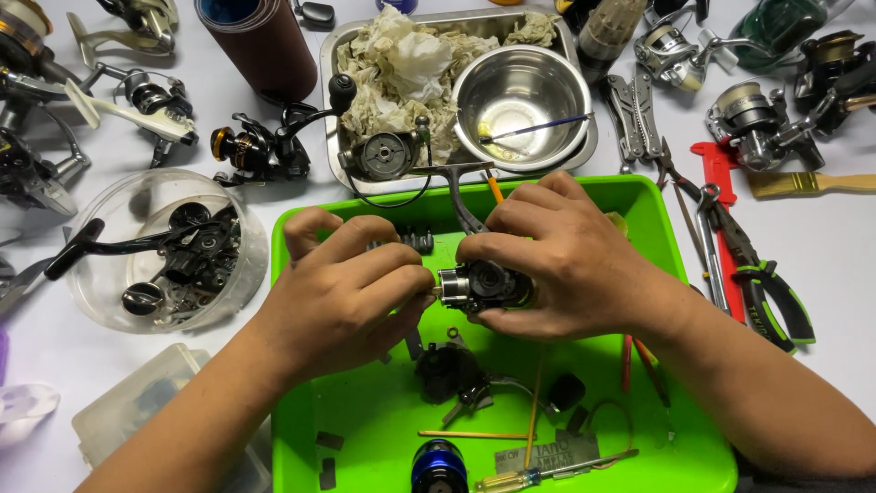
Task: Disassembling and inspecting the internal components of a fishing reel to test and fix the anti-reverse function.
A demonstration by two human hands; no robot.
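**Both hands on a fishing reel body over the green tray**

The right hand (570,260) is closed around a small fishing reel body (484,285), holding it just above the green tray (666,456), its curved stem sticking up toward the far side. The left hand (351,288) meets it from the left, thumb and fingertips pinched at the metal end of the reel body, apparently on a small part there; what exactly is pinched is too small to tell. It looks like a fine disassembly or fitting step at that end, one that seems to call for a steady grip from the right hand and a careful twist or pull from the left.

In the tray below the hands lie a dark reel part (447,372), a blue spool (438,464) at the near edge, a small screwdriver (538,473), thin sticks and loose bits.

Just beyond the tray, a metal pan (330,64) holds crumpled rags (401,68), a round reel piece, and a steel bowl (522,91) with a thin brush lying in it. To the left, a clear round tub (109,205) holds black reel parts and a handle. On the right of the desk (839,246) lie pliers (762,283), and more reels stand along the far edge.
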